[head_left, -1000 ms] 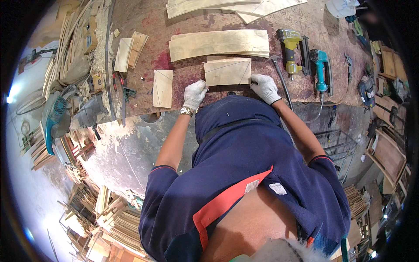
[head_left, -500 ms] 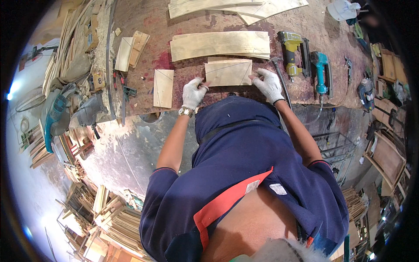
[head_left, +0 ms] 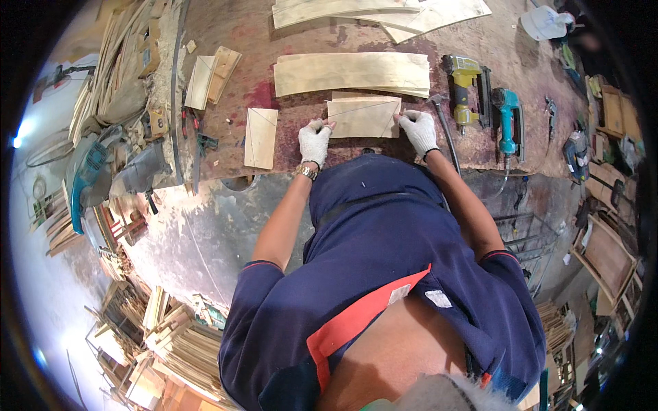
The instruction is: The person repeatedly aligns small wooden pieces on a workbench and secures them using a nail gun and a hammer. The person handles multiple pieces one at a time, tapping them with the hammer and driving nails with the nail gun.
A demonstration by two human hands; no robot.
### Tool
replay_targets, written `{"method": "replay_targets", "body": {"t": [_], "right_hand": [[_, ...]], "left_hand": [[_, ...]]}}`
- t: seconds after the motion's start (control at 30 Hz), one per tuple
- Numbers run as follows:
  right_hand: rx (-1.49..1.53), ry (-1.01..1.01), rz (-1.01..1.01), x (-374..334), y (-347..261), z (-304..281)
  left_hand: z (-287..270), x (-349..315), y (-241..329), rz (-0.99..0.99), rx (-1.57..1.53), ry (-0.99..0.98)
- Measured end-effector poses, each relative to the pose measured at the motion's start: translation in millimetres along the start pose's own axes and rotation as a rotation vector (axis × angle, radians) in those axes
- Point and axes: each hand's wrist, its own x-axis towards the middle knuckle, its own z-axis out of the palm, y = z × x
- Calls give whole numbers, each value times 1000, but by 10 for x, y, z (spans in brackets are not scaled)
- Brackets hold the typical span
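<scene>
A short plywood piece [head_left: 363, 118] with pencil lines lies flat on the bench in front of my body, its back edge over another pale piece. My left hand [head_left: 314, 142], in a white glove with bare fingertips, pinches its left edge. On the opposite side, the thumb and fingers of my right hand [head_left: 418, 131], gloved the same way, close on the right edge. Left of my left hand lies a second marked plywood piece [head_left: 261, 138]. Behind the held piece is a stack of longer, slightly curved plywood strips [head_left: 351, 73].
A hammer-like tool with a dark handle [head_left: 445, 130] lies beside my right hand. Further right are a yellow nail gun [head_left: 466, 89] and a teal nail gun [head_left: 506, 120] with a hose. Pliers [head_left: 184, 122] and a teal power saw [head_left: 88, 175] are at left. Larger plywood sheets [head_left: 439, 15] lie at the back.
The view has shifted slightly, moving the bench a little to the right in the picture. Both hands stay at the plywood piece's ends, their fingers curled a bit more closely.
</scene>
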Motion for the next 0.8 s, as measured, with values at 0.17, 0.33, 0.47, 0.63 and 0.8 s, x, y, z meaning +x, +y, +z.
{"method": "replay_targets", "body": {"t": [0.17,0.33,0.47,0.63,0.8], "right_hand": [[48,-29,23,69,120,15],[-19,-52,23,48,31,-17],[-203,43,-101,-7,-74,-61],[-556,117,-598,-24,-508,-21],[-703,-11,-794,225,-648,236]], "left_hand": [[-16,7,97,-41,-23,-46],[-23,13,60,29,-13,-10],[-83,-58,298,83,304,-4],[-148,-174,512,820,669,-92],[40,-79,432,1069,733,-216]]}}
